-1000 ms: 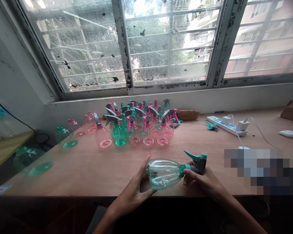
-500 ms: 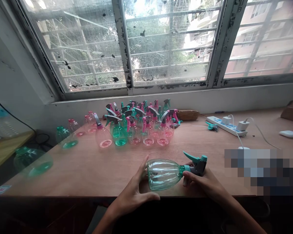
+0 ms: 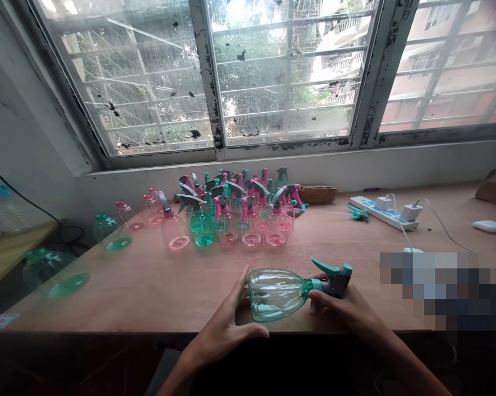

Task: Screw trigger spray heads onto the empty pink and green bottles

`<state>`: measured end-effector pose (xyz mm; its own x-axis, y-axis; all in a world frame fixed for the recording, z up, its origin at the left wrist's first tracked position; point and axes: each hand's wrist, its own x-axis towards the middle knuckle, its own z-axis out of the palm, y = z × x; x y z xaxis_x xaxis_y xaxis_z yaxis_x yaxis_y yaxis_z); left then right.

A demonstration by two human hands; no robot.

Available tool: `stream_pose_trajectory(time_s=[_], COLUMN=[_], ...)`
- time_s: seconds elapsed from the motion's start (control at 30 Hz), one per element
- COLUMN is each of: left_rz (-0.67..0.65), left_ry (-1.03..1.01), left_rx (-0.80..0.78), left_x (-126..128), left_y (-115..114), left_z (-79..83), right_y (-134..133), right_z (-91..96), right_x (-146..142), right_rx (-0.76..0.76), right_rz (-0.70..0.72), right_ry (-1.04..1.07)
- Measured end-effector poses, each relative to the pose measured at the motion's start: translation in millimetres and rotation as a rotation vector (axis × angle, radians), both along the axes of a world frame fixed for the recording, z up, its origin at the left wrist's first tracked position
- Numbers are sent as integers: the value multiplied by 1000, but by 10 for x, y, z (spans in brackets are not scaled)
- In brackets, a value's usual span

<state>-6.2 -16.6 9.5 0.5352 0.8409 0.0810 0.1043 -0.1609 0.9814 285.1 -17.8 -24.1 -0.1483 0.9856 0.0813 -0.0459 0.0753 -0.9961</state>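
A clear green spray bottle [image 3: 276, 297] lies on its side in the air above the table's front edge, base to the left. Its black and teal spray head [image 3: 337, 279] points to the right, the teal trigger uppermost. My right hand [image 3: 342, 305] is closed around the neck and the spray head, with the thumb in front. At the base, my left hand [image 3: 227, 324] is spread, thumb stretched out below the bottle and fingers reaching up beside and partly behind it. Whether those fingers touch the base I cannot tell.
Several pink and green spray bottles [image 3: 202, 228] stand grouped near the window wall. Headless green bottles [image 3: 108, 234] and pink bottles [image 3: 126, 214] stand at the left. A loose teal spray head [image 3: 359, 213] lies beside a white power strip [image 3: 384, 213] with cables. A cardboard box [image 3: 495, 187] sits far right.
Almost nothing differs. The bottle's base has shifted very slightly left and its spray head slightly right, with both hands keeping their places around it.
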Motion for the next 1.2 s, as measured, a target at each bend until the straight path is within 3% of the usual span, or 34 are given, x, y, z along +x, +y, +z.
stream_pose_trajectory(time_s=[0.27,0.47,0.73,0.97,1.2], left_rz=[-12,-12,-44,-49,-27], left_ry=[12,-41,-38,-19,28], left_rx=[86,-21,27,-13,79], left_x=[-3,16,9,-3,12], left_y=[-25,-24,8,25,-14], left_z=[-42,26,-51,-16,-16], right_y=[-1,-18,10,-7,-10], right_z=[30,-8,-19,26,59], right_x=[0,17,13,-6,-8], right_rx=[10,6,13,-1,-14], right_rz=[0,13,-1,-14,-31], right_ry=[14,-38,6,30,7])
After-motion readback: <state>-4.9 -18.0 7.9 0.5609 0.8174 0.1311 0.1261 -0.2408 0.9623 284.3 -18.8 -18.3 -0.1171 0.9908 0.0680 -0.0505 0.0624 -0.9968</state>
